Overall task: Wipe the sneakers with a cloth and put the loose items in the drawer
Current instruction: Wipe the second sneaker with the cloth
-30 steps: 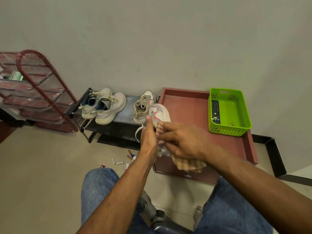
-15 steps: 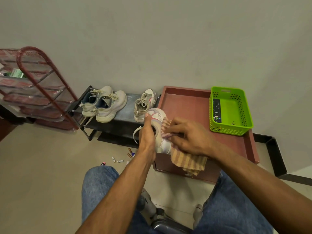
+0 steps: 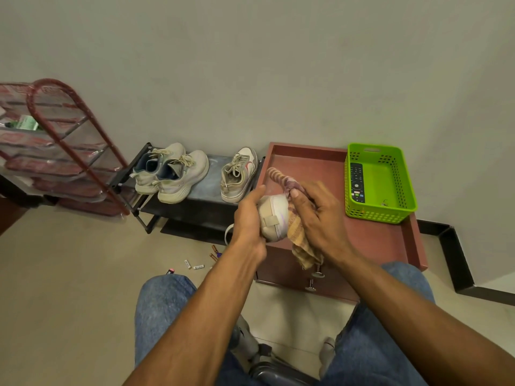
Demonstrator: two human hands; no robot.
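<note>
My left hand (image 3: 249,218) grips a white sneaker (image 3: 273,217) by its heel, which faces me, in front of the brown drawer cabinet (image 3: 390,243). My right hand (image 3: 317,215) holds a striped tan cloth (image 3: 299,240) against the shoe's right side; one end of the cloth sticks up past the shoe. The matching sneaker (image 3: 239,174) and a grey pair (image 3: 170,174) sit on the low black shoe rack (image 3: 195,210). Several small batteries and other loose items (image 3: 195,264) lie on the floor below my left wrist.
A green basket (image 3: 379,185) holding a remote (image 3: 356,182) stands on the cabinet's right side. The cabinet's drawer knobs (image 3: 315,280) face me. A red wire rack (image 3: 61,151) stands at the left by the wall. My knees in jeans are at the bottom.
The sneaker has been turned so its heel now faces me. My right hand with the cloth has shifted to the shoe's right side, and the cloth's end now points upward.
</note>
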